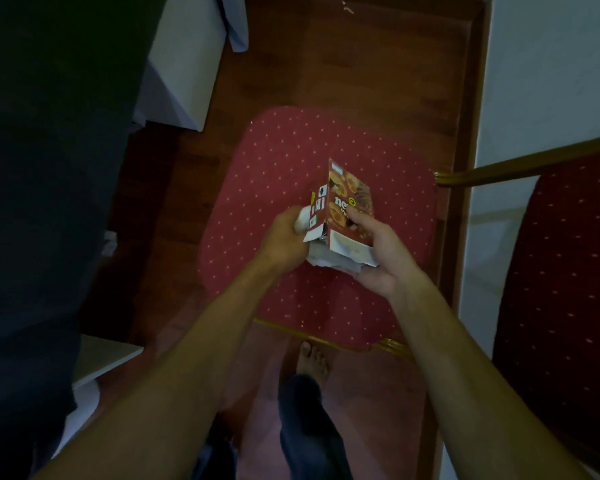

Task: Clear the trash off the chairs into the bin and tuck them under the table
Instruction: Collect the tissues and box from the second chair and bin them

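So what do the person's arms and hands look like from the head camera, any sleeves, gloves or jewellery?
Both forearms are bare right up to the frame edge: no sleeves in view. The left hand and right hand wear no gloves, and no rings, watch or bracelets show in this dim light.

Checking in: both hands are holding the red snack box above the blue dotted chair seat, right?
Not quite. The head view shows the chair seat is red with pale dots, not blue. The rest stands: the left hand and the right hand both hold the red snack box above that seat.
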The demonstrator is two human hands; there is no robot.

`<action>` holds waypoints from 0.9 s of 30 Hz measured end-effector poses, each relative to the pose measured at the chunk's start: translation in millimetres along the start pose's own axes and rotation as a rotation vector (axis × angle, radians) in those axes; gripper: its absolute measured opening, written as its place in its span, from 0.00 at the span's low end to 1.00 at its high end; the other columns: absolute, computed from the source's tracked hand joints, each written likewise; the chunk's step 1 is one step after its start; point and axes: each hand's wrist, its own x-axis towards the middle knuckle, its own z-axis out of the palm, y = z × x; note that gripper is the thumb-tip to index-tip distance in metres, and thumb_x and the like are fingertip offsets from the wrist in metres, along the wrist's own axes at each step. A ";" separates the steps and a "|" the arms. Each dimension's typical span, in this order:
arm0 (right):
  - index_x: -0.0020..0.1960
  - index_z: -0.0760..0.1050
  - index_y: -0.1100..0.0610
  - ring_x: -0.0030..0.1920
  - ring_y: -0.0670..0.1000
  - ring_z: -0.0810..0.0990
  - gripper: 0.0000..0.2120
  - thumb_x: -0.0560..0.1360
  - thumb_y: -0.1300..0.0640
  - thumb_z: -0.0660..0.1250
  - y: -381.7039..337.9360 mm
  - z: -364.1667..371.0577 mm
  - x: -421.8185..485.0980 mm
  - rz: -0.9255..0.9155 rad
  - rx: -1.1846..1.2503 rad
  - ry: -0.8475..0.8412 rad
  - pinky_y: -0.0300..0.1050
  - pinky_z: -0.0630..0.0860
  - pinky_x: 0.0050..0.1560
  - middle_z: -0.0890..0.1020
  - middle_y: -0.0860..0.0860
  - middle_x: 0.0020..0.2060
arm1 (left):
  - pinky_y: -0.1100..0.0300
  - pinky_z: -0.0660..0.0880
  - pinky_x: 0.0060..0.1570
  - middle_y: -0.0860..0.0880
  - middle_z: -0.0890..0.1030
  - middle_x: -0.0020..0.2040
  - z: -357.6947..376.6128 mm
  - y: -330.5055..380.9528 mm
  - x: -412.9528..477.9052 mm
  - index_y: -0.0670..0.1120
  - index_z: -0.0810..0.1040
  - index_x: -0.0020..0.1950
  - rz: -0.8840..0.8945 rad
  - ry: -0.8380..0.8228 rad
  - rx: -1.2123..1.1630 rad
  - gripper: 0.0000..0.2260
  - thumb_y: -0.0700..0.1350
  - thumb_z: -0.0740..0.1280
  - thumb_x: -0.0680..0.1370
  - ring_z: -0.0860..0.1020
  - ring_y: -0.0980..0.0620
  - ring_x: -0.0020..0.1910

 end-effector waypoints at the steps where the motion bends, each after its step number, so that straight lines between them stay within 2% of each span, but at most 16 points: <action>1: 0.70 0.77 0.64 0.50 0.57 0.86 0.24 0.78 0.53 0.70 1.4 4.9 -2.4 0.000 0.024 0.002 0.52 0.82 0.58 0.85 0.59 0.57 | 0.57 0.82 0.39 0.47 0.84 0.48 -6.4 2.0 -5.4 0.41 0.79 0.59 -0.026 0.041 -0.066 0.13 0.36 0.69 0.75 0.83 0.48 0.45; 3: 0.68 0.78 0.64 0.48 0.56 0.87 0.22 0.78 0.54 0.71 2.6 15.9 -7.5 0.000 0.034 0.024 0.50 0.84 0.53 0.86 0.58 0.57 | 0.61 0.80 0.35 0.45 0.84 0.52 -23.6 11.0 -19.0 0.43 0.76 0.65 -0.080 0.096 -0.193 0.20 0.31 0.67 0.74 0.83 0.49 0.46; 6: 0.66 0.80 0.64 0.47 0.55 0.86 0.19 0.79 0.55 0.70 6.2 50.8 -22.5 0.000 -0.020 0.023 0.49 0.84 0.52 0.85 0.59 0.59 | 0.53 0.82 0.39 0.40 0.82 0.59 -64.8 28.4 -49.4 0.44 0.75 0.68 -0.133 0.056 -0.399 0.24 0.28 0.65 0.73 0.83 0.41 0.54; 9: 0.64 0.80 0.63 0.45 0.55 0.85 0.16 0.79 0.56 0.70 13.0 105.6 -49.8 -0.022 -0.069 -0.019 0.47 0.85 0.46 0.84 0.59 0.56 | 0.41 0.80 0.51 0.37 0.81 0.61 -119.9 52.5 -93.2 0.43 0.74 0.69 -0.127 0.016 -0.504 0.25 0.26 0.61 0.75 0.81 0.36 0.58; 12: 0.61 0.81 0.62 0.42 0.54 0.86 0.15 0.77 0.56 0.72 26.5 169.5 -81.3 -0.064 -0.156 -0.038 0.46 0.85 0.42 0.86 0.57 0.51 | 0.38 0.77 0.60 0.38 0.81 0.63 -184.4 72.0 -147.3 0.44 0.74 0.70 -0.116 0.001 -0.571 0.24 0.30 0.56 0.76 0.81 0.38 0.61; 16: 0.56 0.83 0.61 0.40 0.54 0.88 0.12 0.75 0.58 0.75 57.0 259.5 -132.6 -0.184 -0.330 -0.090 0.48 0.83 0.41 0.88 0.55 0.45 | 0.39 0.76 0.61 0.38 0.80 0.65 -272.6 84.3 -225.0 0.43 0.74 0.71 -0.082 0.014 -0.711 0.22 0.37 0.56 0.78 0.78 0.37 0.64; 20: 0.60 0.81 0.65 0.46 0.57 0.87 0.16 0.74 0.62 0.75 112.4 354.9 -182.3 -0.344 -0.489 -0.149 0.51 0.84 0.49 0.88 0.59 0.50 | 0.45 0.81 0.52 0.44 0.85 0.57 -341.4 79.7 -310.0 0.47 0.79 0.66 0.055 0.175 -0.561 0.14 0.44 0.65 0.81 0.84 0.44 0.55; 22: 0.60 0.82 0.65 0.47 0.56 0.87 0.15 0.75 0.63 0.75 145.5 400.9 -204.9 -0.417 -0.583 -0.181 0.50 0.83 0.51 0.88 0.59 0.51 | 0.44 0.81 0.53 0.46 0.87 0.54 -373.6 71.2 -352.6 0.48 0.82 0.62 0.092 0.272 -0.539 0.12 0.44 0.68 0.80 0.85 0.47 0.51; 25: 0.59 0.82 0.63 0.43 0.52 0.87 0.12 0.76 0.63 0.73 209.7 466.9 -240.6 -0.457 -0.694 -0.252 0.45 0.83 0.45 0.88 0.56 0.49 | 0.38 0.78 0.57 0.44 0.87 0.53 -428.4 42.0 -422.9 0.49 0.85 0.56 0.109 0.407 -0.582 0.08 0.46 0.71 0.78 0.84 0.43 0.52; 27: 0.59 0.81 0.61 0.44 0.51 0.87 0.12 0.76 0.62 0.73 252.1 502.8 -257.2 -0.450 -0.763 -0.287 0.44 0.83 0.44 0.88 0.55 0.48 | 0.37 0.76 0.60 0.42 0.86 0.55 -462.7 18.3 -463.3 0.48 0.84 0.57 0.106 0.490 -0.605 0.10 0.46 0.71 0.77 0.83 0.39 0.56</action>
